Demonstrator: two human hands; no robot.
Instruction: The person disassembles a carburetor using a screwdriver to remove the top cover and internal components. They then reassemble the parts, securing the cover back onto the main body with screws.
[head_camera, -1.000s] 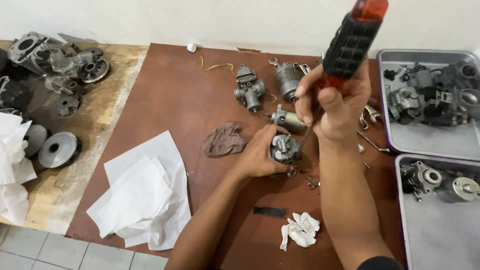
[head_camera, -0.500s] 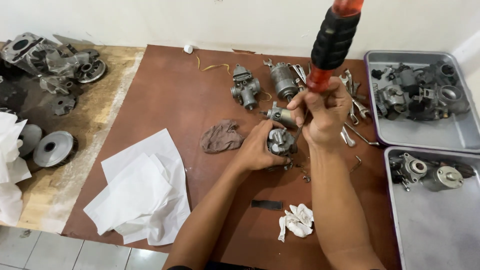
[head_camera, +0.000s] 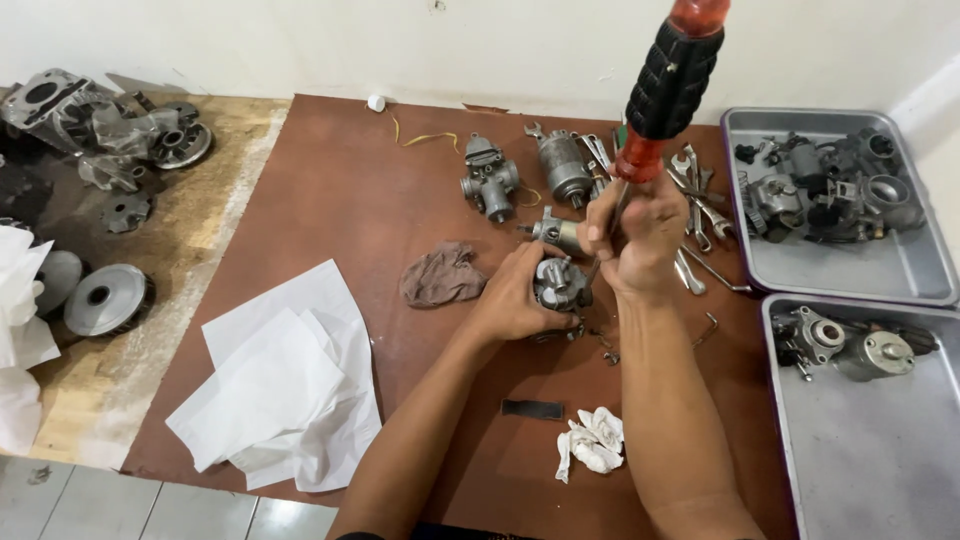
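Brown mat at frame centre: left hand (head_camera: 515, 300) clamping carburetor body (head_camera: 560, 283), right hand (head_camera: 640, 238) gripping upright screwdriver (head_camera: 668, 85); mid-screw, likely needing firm downward turning.

1. We see our left hand (head_camera: 515, 300) bare, no glove or ring.
2. Our right hand (head_camera: 640, 235) is bare too.
3. Both forearms run sleeveless from six o'clock.

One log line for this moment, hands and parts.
left hand: holds carburetor on board | right hand: grips screwdriver, tip down at carburetor | rag: beside
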